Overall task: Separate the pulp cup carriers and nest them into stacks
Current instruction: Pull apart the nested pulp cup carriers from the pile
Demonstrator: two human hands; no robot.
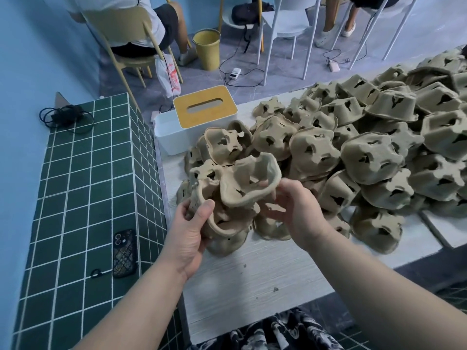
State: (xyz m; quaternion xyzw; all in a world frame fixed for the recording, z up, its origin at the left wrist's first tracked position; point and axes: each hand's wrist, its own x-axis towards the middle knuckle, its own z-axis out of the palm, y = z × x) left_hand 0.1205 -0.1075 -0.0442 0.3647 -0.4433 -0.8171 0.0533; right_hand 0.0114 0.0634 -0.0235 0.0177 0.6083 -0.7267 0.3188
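1. Head view, hands: left hand [190,229] curled round a nested clump of pulp carriers [222,223], thumb across its near wall, clump tilted just above the table. Right hand [294,210] pinching the rim of a single carrier [249,184], held open side up and slanted, touching the top of the clump.
2. Head view, pile: large heap of loose carriers [366,157], mostly upside down, spread across the far and right part of the table, reaching right up to the two hands.
3. Head view, surface: pale wood-grain table [252,286], bare in its near part apart from a few small pulp crumbs [275,289].
4. At the table's far left corner, a white tissue box with a yellow slotted lid [204,107], touching the heap's edge.
5. To the left of the table, a dark green tiled counter [83,193] with white grout; on it a phone in a dark patterned case [124,253] near the front and a coiled black cable [65,117] at the back.
6. Room: blue wall [30,59] at left, grey floor [227,69] beyond the table with cables and chargers lying on it.
7. On the floor, a yellow bin [206,48], a tan chair [126,34] with a seated person, and white chairs [285,24] further right.
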